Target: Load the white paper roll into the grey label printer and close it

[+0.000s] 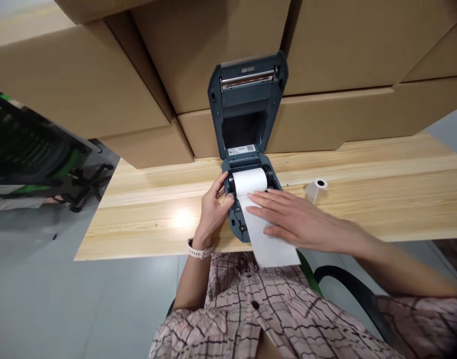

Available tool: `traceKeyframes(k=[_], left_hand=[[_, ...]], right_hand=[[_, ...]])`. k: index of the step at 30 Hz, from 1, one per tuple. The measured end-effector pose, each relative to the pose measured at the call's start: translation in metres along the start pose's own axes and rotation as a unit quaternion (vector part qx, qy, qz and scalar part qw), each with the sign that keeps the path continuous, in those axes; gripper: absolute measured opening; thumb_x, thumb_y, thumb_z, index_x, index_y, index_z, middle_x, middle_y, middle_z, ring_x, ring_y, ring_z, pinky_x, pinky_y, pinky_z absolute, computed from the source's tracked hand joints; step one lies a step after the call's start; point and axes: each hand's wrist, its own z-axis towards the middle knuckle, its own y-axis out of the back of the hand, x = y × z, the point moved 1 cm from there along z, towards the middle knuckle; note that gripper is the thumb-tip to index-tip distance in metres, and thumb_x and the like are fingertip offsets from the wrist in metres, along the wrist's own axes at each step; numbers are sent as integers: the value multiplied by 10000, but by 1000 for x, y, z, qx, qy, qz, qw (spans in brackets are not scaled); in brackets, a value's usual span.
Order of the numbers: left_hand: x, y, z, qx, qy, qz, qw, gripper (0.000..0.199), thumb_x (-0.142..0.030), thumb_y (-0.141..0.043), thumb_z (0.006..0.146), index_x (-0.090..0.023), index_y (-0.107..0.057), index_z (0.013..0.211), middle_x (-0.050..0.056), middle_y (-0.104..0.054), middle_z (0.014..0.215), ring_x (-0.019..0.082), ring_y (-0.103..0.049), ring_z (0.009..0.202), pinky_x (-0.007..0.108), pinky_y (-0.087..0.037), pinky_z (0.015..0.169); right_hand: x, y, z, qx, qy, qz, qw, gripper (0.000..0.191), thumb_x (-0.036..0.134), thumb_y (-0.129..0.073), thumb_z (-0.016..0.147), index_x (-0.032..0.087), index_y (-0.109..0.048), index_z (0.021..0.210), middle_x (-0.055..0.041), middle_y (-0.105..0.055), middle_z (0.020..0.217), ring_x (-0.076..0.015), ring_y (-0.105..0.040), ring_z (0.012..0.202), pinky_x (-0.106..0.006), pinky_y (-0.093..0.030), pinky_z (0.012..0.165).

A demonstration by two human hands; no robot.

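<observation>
A dark grey label printer point(233, 225) sits on the table near its front edge, its lid point(247, 94) raised and leaning back. Inside it lies a white label roll point(250, 180) between two black holders. From the roll a strip of labels point(271, 249) runs forward over the printer's front and past the table edge. My left hand point(214, 207) grips the printer's left side, thumb on the rim beside the roll holder. Flat on the strip, just in front of the roll, rests my right hand point(288, 217) with fingers stretched out.
Large cardboard boxes point(333, 50) are stacked behind the printer along the back of the wooden table point(363, 189). A small white roll point(320, 184) with a loose tail lies to the right. An office chair point(30, 149) stands on the floor at left.
</observation>
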Motion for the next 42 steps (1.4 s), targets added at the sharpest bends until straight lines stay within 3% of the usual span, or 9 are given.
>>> traceKeyframes(k=[3, 7, 12, 17, 24, 33, 37, 39, 42], left_hand=[[-1, -1, 0, -7, -10, 7, 1000, 640, -211, -711, 868, -252, -666, 1504, 110, -690, 1540, 333, -690, 1401, 622, -476, 1287], [-1, -1, 0, -9, -8, 0, 1000, 637, -216, -708, 867, -249, -666, 1502, 107, -704, 1522, 320, -707, 1374, 603, -512, 1257], [2, 0, 1, -16, -18, 15, 1000, 631, -212, -728, 843, -260, -692, 1471, 101, -712, 1514, 317, -709, 1370, 596, -503, 1262], [4, 0, 1, -20, -16, 12, 1000, 612, -208, -719, 859, -264, -692, 1468, 99, -708, 1524, 305, -711, 1368, 578, -523, 1246], [4, -1, -1, -23, -22, 13, 999, 596, -239, -733, 877, -267, -683, 1471, 96, -678, 1563, 297, -682, 1408, 526, -543, 1232], [4, 0, -1, -15, -19, 27, 999, 615, -283, -711, 937, -256, -610, 1543, 119, -636, 1608, 332, -616, 1488, 547, -540, 1226], [-19, -2, -20, -52, -103, 179, 977, 561, -256, -700, 989, -274, -614, 1543, 98, -510, 1723, 351, -418, 1641, 638, -337, 1357], [-34, -10, -37, -10, -189, 244, 951, 540, -224, -707, 994, -279, -637, 1526, 87, -540, 1701, 352, -402, 1652, 668, -246, 1390], [-46, -27, -65, 146, -217, 272, 926, 586, -221, -714, 1000, -301, -605, 1570, 84, -637, 1612, 350, -531, 1569, 672, -329, 1368]], right_hand=[[16, -28, -10, -31, -2, -46, 998, 575, 493, -457, 1145, 190, -531, 1628, -158, -444, 1747, -319, -408, 1650, -602, -416, 1323], [30, -42, -12, -69, -27, -81, 994, 539, 458, -488, 1137, 211, -531, 1614, -152, -468, 1734, -320, -413, 1647, -603, -461, 1296], [38, -42, -11, -87, -26, -84, 992, 512, 421, -518, 1125, 158, -576, 1561, -194, -515, 1694, -359, -463, 1614, -632, -506, 1252], [38, -44, -13, -98, -34, -65, 993, 459, 351, -544, 1115, 222, -588, 1553, -150, -550, 1678, -326, -481, 1606, -619, -506, 1258], [39, -47, -13, -110, -32, -90, 989, 433, 392, -501, 1135, 178, -621, 1493, -166, -588, 1643, -321, -527, 1572, -585, -540, 1227], [36, -48, -16, -82, -25, -51, 995, 452, 472, -530, 1123, 263, -634, 1510, -112, -592, 1649, -310, -551, 1544, -572, -579, 1152], [31, -41, -20, -75, -30, 2, 997, 501, 514, -571, 1099, 261, -649, 1524, -131, -567, 1664, -344, -530, 1563, -633, -527, 1204], [21, -24, -22, -55, -6, 87, 995, 491, 540, -615, 1074, 247, -715, 1455, -145, -668, 1563, -347, -626, 1471, -611, -554, 1179], [-8, 21, -12, -111, -18, 238, 965, 315, 479, -636, 1084, 253, -820, 1204, -62, -851, 1193, -232, -803, 1131, -421, -643, 1027]])
